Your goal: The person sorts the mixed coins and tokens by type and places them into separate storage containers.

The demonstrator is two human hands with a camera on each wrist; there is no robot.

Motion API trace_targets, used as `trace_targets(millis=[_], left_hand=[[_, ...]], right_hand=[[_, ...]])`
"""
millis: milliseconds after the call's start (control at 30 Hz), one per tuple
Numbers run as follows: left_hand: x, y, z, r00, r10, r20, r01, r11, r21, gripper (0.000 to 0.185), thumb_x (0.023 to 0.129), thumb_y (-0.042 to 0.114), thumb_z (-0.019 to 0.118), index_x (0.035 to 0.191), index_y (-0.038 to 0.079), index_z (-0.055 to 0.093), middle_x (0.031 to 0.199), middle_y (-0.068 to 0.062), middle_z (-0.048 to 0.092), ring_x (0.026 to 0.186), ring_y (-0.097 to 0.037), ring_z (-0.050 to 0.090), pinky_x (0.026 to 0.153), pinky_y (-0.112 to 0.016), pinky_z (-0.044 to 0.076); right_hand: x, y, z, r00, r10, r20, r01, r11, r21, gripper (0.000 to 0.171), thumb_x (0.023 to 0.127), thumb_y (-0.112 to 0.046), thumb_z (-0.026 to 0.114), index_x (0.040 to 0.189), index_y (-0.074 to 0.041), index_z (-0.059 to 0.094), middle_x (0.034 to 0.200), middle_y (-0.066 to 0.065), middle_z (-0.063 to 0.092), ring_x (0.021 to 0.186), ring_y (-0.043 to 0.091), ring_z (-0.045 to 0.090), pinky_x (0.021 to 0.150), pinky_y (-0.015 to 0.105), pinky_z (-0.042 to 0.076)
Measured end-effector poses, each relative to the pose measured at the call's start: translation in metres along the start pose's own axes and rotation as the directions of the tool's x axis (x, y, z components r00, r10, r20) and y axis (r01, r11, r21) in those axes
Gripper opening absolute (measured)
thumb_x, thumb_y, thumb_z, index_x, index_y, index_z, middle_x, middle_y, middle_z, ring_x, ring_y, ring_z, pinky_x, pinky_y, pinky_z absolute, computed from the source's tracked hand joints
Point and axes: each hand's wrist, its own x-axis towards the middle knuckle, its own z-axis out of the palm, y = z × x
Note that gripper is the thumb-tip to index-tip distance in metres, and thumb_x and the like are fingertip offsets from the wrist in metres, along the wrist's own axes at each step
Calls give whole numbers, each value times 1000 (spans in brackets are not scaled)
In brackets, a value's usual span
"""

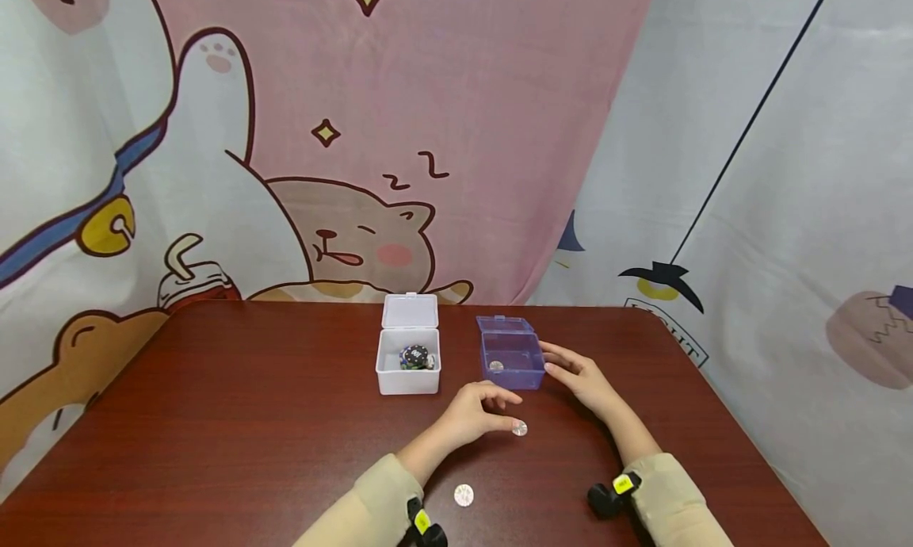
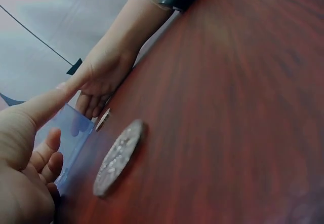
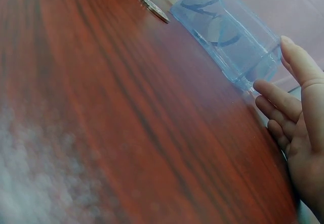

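Entry: coins and two lidded boxes on a dark red wooden worktop (image 1: 235, 420), cartoon-print cloth backdrop (image 1: 428, 95) behind.

Boxes, two. One white plastic box (image 1: 408, 362), lid up, at 11 o'clock from the hands; it holds a dark round item with light markings, kind not legible. One translucent blue box (image 1: 510, 361), lid up, at 12 o'clock from the hands.

Coins, three counted. One coin inside the blue box (image 1: 495, 365), lying on its floor. One coin on the worktop by the left fingertips (image 1: 519, 428), at about 6 o'clock from the blue box and just in front of it. One coin nearer the person (image 1: 464, 495), at 6 o'clock, between the two forearms and well apart from the boxes.

Left hand (image 1: 476, 414): grip narrow, fingers loosely curled, tips at or just beside the middle coin; whether it pinches that coin cannot be told. The left wrist view shows the coin (image 2: 119, 155) flat on the wood with the fingers beside it, so it is probably not lifted.

Right hand (image 1: 579, 372): grip wide, fingers relaxed and straight, resting against the blue box's right wall at 3 o'clock, holding nothing.

Progress, judged: one of three coins is boxed; two remain on the worktop, and both lids are still open.
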Motion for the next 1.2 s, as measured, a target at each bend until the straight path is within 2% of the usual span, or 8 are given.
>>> trace_targets(millis=[167,333,500,700,1200], left_hand=[[0,1,2,999,-4,39,0,993,116,31,71,17,86,99,8,76,78,-1,62,73,-13,50,66,-21,38],[0,3,4,998,-1,60,-16,961,278,30,70,22,87,97,15,78,75,8,59,75,-7,48,73,-23,32],[-1,3,7,998,1,63,-24,931,363,29,69,23,87,96,17,78,75,11,56,77,-6,45,75,-24,29],[-1,3,10,999,0,44,-19,909,417,30,68,24,88,95,18,77,73,13,54,75,-3,42,75,-24,29],[0,8,11,999,-33,24,19,902,432,25,66,24,88,89,19,78,71,13,52,73,-1,39,72,-24,28]], right_hand=[[0,0,-1,1000,-16,6,16,1000,9,44,96,-5,57,137,4,48,124,29,57,117,42,51,87,19,43],[0,-1,0,1000,-26,9,26,999,19,44,96,-5,57,137,4,47,123,29,57,117,43,51,88,19,43],[-1,-1,0,1000,-27,11,27,999,22,44,96,-4,56,137,5,47,123,30,56,118,44,50,88,18,42],[-1,-1,0,1000,-20,10,20,1000,20,43,96,-3,56,138,5,47,124,30,56,118,44,49,87,18,42],[-1,0,-1,1000,-7,9,6,1000,6,44,96,-5,57,138,4,47,124,28,57,118,42,51,87,18,42]])
